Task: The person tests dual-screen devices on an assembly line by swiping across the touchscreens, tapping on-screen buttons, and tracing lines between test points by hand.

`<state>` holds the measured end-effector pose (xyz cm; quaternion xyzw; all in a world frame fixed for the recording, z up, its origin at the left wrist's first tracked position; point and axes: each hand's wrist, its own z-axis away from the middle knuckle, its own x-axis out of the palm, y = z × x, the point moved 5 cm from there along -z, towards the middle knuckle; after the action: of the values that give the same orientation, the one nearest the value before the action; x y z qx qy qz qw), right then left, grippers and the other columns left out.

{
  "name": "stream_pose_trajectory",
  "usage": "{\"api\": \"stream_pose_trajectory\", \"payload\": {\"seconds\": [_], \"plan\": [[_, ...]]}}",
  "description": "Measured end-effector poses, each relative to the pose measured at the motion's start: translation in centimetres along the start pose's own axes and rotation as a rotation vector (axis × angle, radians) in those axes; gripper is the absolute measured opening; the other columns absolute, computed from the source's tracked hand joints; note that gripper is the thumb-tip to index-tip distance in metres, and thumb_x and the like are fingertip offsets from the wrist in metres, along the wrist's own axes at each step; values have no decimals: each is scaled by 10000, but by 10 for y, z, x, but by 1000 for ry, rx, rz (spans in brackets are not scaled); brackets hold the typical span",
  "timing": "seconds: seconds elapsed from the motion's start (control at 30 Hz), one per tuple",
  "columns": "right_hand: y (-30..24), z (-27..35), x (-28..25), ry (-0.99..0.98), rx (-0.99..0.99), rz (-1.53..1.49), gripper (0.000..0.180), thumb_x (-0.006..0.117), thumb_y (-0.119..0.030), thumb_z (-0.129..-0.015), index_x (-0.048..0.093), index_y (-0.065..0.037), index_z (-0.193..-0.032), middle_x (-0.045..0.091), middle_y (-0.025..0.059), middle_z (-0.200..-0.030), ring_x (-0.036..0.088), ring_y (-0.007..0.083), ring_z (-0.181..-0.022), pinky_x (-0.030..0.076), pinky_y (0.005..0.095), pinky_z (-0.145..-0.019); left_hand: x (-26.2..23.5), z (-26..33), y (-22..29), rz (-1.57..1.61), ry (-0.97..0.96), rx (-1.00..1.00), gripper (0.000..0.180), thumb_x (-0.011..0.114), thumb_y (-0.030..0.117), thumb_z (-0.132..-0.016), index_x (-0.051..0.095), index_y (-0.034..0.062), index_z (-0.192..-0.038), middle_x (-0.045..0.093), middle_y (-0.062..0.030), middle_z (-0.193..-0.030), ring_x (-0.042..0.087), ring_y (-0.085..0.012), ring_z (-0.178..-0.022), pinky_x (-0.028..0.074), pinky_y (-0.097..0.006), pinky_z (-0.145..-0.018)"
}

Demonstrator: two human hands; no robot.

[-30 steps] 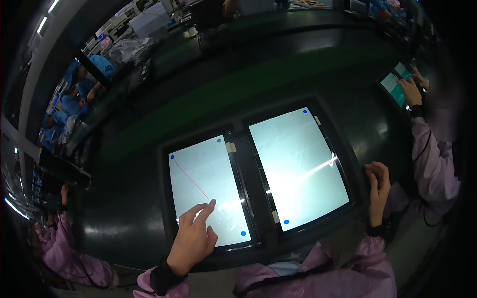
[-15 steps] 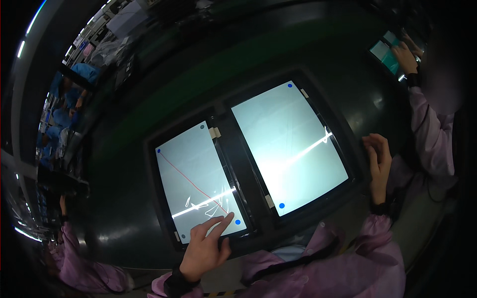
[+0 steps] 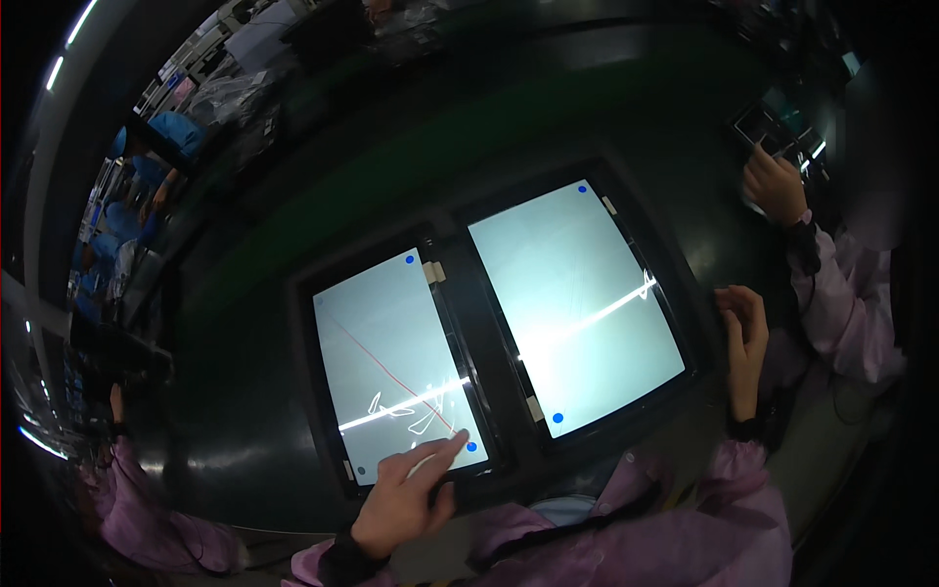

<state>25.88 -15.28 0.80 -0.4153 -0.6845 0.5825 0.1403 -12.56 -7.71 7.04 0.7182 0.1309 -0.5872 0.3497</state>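
Two lit, pale touch screens in black frames lie side by side. On the left touch screen (image 3: 367,333) a thin red line runs diagonally down to the lower right, with blue dots at the upper right and lower right corners. My left hand (image 3: 406,494) reaches over its lower edge, index fingertip at the line's lower end, close to the lower blue dot; the hand holds nothing. The right touch screen (image 3: 567,274) shows blue dots at two opposite corners. Off its right side is my right hand (image 3: 745,338), fingers loosely bent and nothing in them.
Both screens lie on a dark, glossy table (image 3: 235,401). At the right, a co-worker's hand (image 3: 776,186) is beside a small dark-framed panel (image 3: 763,127). More people in blue (image 3: 176,132) and a purple sleeve (image 3: 161,519) are at the left. Light strips reflect across both screens.
My left fingertip has slid slightly right and down. The upper right dot turned blue, the upper left one faded, and the line's upper end shortened. The co-worker's hand moved; their panel looks darker.
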Motion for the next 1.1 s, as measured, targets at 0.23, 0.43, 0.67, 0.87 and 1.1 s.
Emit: {"api": "stream_pose_trajectory", "payload": {"seconds": [0.23, 0.43, 0.67, 0.87, 1.1], "plan": [[-76, -37, 24, -275, -278, 218, 287, 469, 28, -822, 565, -10, -1091, 597, 146, -1070, 594, 257, -951, 451, 317, -814, -64, -39, -42, 89, 338, 69, 479, 588, -31, -712, 533, 39, -1182, 579, -98, -1141, 512, -277, -1035, 354, -359, -921], [-87, -97, 116, -595, -483, 232, 312, 464, -3, -835, 550, -23, -1134, 598, 140, -1029, 562, 301, -950, 449, 343, -838, -61, -133, -88, -36, 343, 55, 387, 505, -69, -755, 501, 13, -1133, 575, -129, -1098, 505, -316, -1050, 362, -392, -940], [-73, -109, 142, -581, -508, 280, 310, 416, -11, -830, 501, -6, -1128, 528, 166, -957, 477, 301, -975, 416, 366, -855, -42, -137, -101, -24, 329, 80, 448, 488, -79, -755, 454, -6, -1196, 558, -149, -1149, 485, -318, -1072, 352, -402, -958], [-70, -110, 142, -602, -465, 300, 309, 407, -43, -842, 500, 1, -1134, 521, 182, -958, 480, 306, -977, 416, 367, -870, -37, -143, -101, -11, 270, 74, 463, 491, -75, -745, 439, -19, -1202, 571, -134, -1142, 491, -299, -1070, 341, -399, -959], [-74, -103, 140, -614, -474, 364, 304, 429, -70, -851, 514, 20, -1128, 523, 196, -970, 496, 310, -986, 436, 365, -855, -35, -133, -98, -58, 196, -8, 458, 496, -62, -741, 452, -20, -1195, 565, -156, -1127, 494, -313, -1051, 361, -409, -940]]}}
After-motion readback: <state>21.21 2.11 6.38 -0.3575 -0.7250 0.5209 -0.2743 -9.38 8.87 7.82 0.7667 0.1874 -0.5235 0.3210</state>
